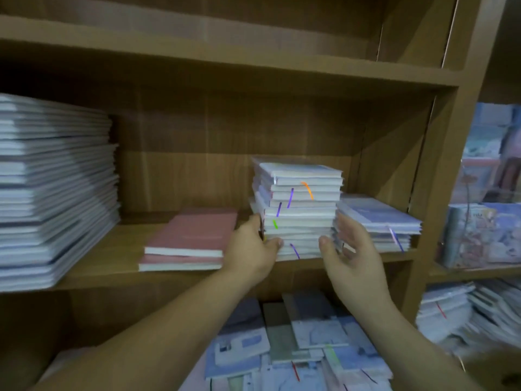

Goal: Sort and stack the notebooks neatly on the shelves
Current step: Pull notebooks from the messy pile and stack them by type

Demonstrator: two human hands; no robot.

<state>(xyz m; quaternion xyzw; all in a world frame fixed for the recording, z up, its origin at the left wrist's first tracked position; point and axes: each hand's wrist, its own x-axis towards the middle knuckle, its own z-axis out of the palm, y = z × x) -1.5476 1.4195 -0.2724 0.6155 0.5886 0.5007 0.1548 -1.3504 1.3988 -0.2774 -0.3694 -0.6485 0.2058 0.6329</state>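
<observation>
Stack [303, 210] sides partly behind hands [253, 249] [353, 258]

Left hand [253, 246] grips; right hand [352, 249] uncurled, palm facing inward.

One view only: head-worn, wide-angle. It faces forward and slightly down into a wooden shelf unit [445, 170], close up. Forearms enter from 7 and 5 o'clock and reach the middle shelf [107, 275]. Left hand [252, 251] and right hand [356, 253] flank the stack [301, 218] just right of centre. Loose notebooks [296, 348] lie at 6 o'clock, seen from above; the upper board [225, 56] sits at 12. Neighbouring unit [485, 273] at 3 o'clock. Edges bowed, blurred.
</observation>
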